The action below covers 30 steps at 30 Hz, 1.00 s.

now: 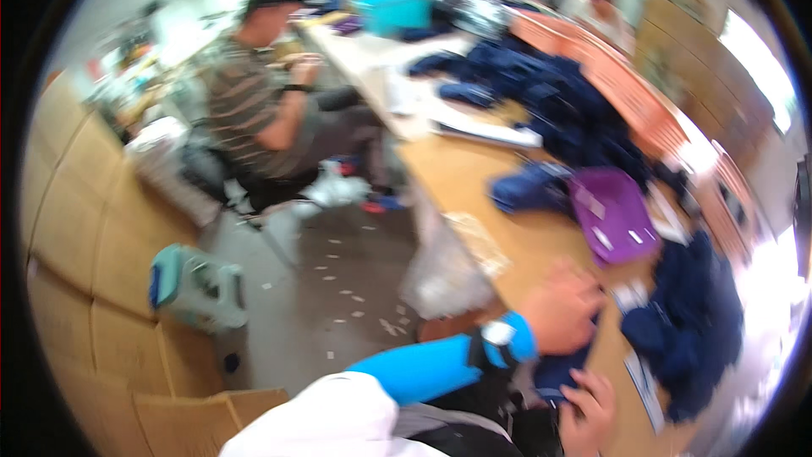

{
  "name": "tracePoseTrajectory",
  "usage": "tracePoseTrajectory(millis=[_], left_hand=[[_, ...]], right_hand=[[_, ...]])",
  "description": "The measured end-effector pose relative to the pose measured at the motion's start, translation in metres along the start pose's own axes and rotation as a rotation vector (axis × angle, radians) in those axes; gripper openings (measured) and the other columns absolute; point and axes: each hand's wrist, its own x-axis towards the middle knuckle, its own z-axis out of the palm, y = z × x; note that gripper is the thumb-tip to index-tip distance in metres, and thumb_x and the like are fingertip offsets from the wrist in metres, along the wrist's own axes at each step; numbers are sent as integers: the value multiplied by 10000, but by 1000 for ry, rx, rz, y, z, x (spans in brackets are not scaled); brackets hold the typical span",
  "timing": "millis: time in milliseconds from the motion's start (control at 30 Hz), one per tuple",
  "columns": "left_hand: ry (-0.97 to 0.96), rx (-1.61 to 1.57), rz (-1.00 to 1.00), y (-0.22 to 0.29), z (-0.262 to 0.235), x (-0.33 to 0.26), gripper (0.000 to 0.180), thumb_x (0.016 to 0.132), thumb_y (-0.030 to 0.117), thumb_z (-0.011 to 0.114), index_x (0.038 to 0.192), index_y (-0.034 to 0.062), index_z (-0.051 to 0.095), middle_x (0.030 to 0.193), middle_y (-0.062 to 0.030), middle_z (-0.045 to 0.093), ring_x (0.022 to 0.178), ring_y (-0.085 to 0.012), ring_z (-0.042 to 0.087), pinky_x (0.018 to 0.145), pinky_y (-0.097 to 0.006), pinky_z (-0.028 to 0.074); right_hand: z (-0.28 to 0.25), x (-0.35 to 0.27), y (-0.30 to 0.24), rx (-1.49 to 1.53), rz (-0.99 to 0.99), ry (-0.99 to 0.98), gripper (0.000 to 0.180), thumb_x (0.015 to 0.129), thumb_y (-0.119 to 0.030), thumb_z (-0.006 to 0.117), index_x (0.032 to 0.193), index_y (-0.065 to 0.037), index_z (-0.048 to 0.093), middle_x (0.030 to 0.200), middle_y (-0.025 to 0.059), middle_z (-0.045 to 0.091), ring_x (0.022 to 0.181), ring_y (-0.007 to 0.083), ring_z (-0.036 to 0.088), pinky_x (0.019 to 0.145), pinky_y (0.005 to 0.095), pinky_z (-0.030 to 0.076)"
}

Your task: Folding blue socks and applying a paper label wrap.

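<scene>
A folded piece of navy cloth (560, 371) lies at the near edge of the tan table (444, 171), just in front of me. My left hand (565, 309), below a blue sleeve and a wristwatch, bends its fingers down over the far end of this cloth; motion blurs the fingertips. At the near end, my right hand (588, 413) has its curled fingers on the cloth's edge. Beyond my left hand sits a purple plastic basket (622, 195) with small white slips in it. A heap of navy cloth (689, 326) lies to the right of both hands.
Farther along the table are a navy pile (541, 76), orange crates (605, 68) and a teal bin (391, 13). A clear plastic bag (447, 275) hangs at the table's left edge. A seated person (262, 93), a teal-and-white stool (199, 288) and cardboard boxes (68, 203) are left.
</scene>
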Motion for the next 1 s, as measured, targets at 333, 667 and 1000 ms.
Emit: tracePoseTrajectory(millis=[333, 667, 1000], left_hand=[[-146, -82, -69, 4, 6, -4, 696, 746, 304, 754, 1374, 21, 654, 1566, -240, 502, 1520, -393, 408, 1283, -607, 230], [-172, -66, -52, -1, 7, -2, 746, 751, 294, 746, 1423, 3, 599, 1580, -261, 475, 1528, -408, 389, 1282, -620, 224], [-184, -22, -35, 4, 2, -9, 728, 796, 296, 731, 1447, 13, 574, 1585, -241, 474, 1537, -403, 380, 1269, -609, 258]], right_hand=[[-40, 21, -40, 43, -202, -236, 123, 935, -2, 719, 1056, 20, 717, 1363, 226, 691, 1318, 485, 614, 1080, 579, 488], [-77, -9, -32, 24, 4, -350, 392, 1056, -275, 678, 1376, -49, 669, 1473, 263, 634, 1360, 404, 631, 1198, 576, 407], [-79, -25, -10, 253, -162, -257, 363, 992, -131, 706, 1328, 3, 673, 1255, 253, 706, 987, 407, 707, 915, 479, 571]])
